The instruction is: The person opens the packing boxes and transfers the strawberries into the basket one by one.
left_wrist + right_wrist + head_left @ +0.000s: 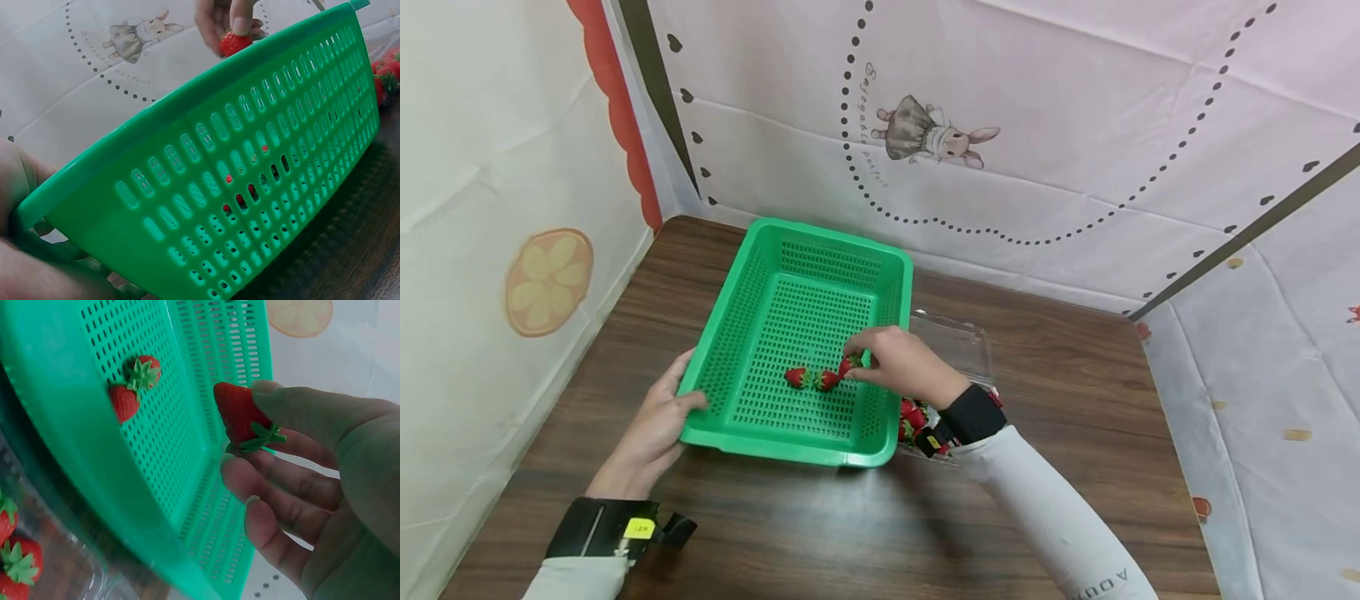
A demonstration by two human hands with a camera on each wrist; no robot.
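My left hand (658, 421) grips the left wall of a green perforated plastic basket (790, 451) near its front corner, thumb over the rim. Above the basket's inside, my right hand (898, 362) pinches a strawberry (237, 415) between thumb and fingers, its green leaves towards the palm. Two strawberries lie on the basket floor close together, one on the left (797, 377) and one on the right (827, 381). Right of the basket, more strawberries (913, 417) sit in a clear plastic box (955, 342), partly hidden by my right wrist and the basket wall.
A dark wooden table (1037, 400) carries the basket and the box. White printed cloth (1045, 108) rises behind the table and along both sides. The basket's right wall stands right beside the clear box.
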